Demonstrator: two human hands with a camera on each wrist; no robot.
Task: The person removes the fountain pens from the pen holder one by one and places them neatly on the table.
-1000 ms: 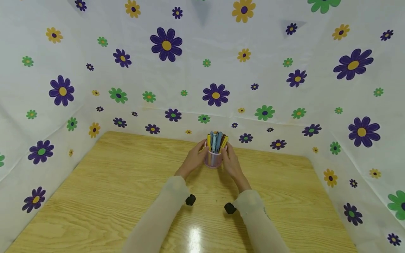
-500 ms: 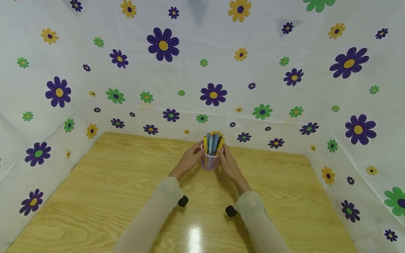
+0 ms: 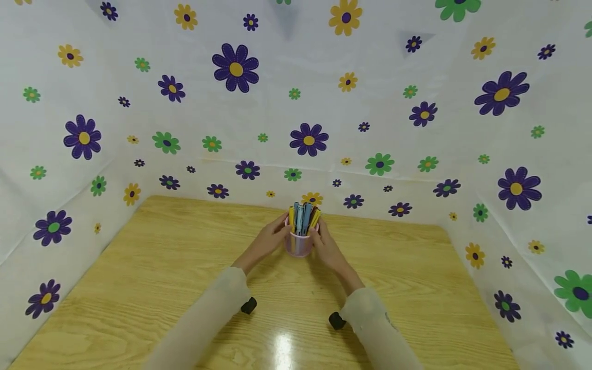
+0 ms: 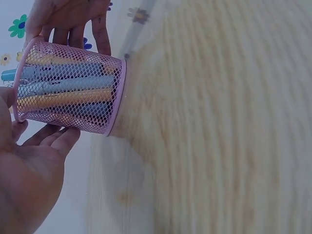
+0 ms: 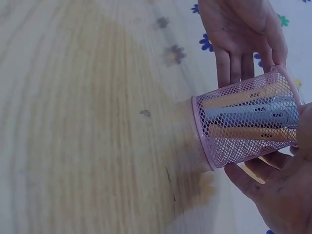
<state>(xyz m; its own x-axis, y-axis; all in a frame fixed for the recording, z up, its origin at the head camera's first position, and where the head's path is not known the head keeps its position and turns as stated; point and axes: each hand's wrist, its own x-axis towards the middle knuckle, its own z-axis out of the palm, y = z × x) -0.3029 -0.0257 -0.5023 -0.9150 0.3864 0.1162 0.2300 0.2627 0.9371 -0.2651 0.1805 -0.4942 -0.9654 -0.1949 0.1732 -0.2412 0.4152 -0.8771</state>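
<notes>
A pink mesh pen cup [image 3: 298, 247] stands upright near the back of the wooden table [image 3: 185, 257], filled with several blue, yellow and dark pens [image 3: 303, 218]. My left hand [image 3: 267, 240] holds the cup from the left, its thumb at the rim. On the opposite side my right hand [image 3: 329, 251] grips it the same way. Through the mesh in the left wrist view, light blue and orange pen barrels [image 4: 68, 85] show. Fingers of both hands run along the cup's sides in the wrist views, and the cup's base is close to the tabletop.
A white cloth [image 3: 277, 113] printed with purple, yellow and green flowers hangs behind the table and along both sides. Small black devices [image 3: 248, 305] sit at both sleeve cuffs. Light reflects off the table near the front.
Both hands have brought the pen cup a little toward me and to the left. Their hold on it looks the same. The head view has shifted slightly.
</notes>
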